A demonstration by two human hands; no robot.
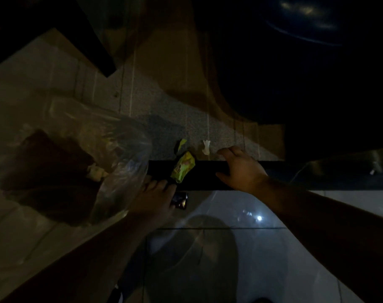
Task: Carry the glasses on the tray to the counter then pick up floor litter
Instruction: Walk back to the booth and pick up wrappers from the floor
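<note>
The green wrapper [183, 166] is lying on the floor across a dark strip [208, 176], with a white scrap [206, 147] just beyond it. The right hand [240, 169] is reaching near the scrap, fingers spread and holding nothing. The left hand [155, 197] is holding a clear plastic bag [111, 162] and a dark wrapper [180, 200]. In this dim light, the small scrap may be missed, or the dark wrapper may be slipping out.
</note>
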